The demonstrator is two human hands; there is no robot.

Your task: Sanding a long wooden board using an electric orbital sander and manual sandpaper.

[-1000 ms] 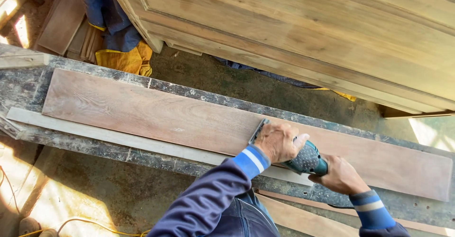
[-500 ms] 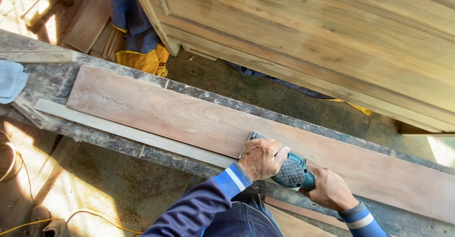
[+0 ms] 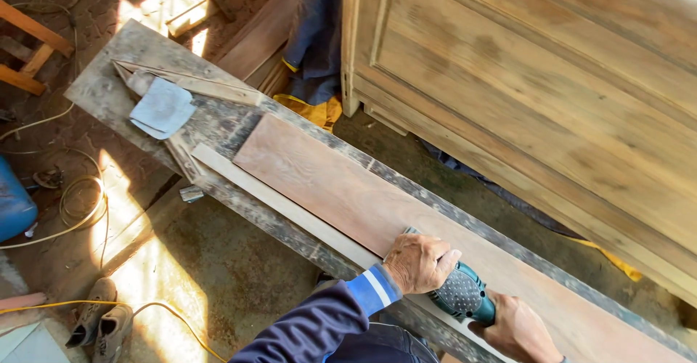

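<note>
A long reddish wooden plank (image 3: 341, 181) lies along a worn workbench (image 3: 116, 65). My left hand (image 3: 420, 263) presses down on the front of a teal electric sander (image 3: 465, 294) that rests on the plank. Behind it, my right hand (image 3: 519, 330) grips the sander's rear handle near the bottom edge of the view. A thin pale wooden strip (image 3: 276, 202) lies on the bench beside the plank's near edge.
A large panelled wooden cabinet (image 3: 552, 80) lies behind the bench. A grey cloth (image 3: 163, 107) sits at the bench's far end. On the floor are coiled cables (image 3: 72, 207), a pair of shoes (image 3: 102, 321), a blue container (image 3: 13, 205) and yellow-blue fabric (image 3: 312, 109).
The view has swung left and tilted, showing the bench's far end and the floor. Both hands stay on the sander, which sits lower and further right in the picture.
</note>
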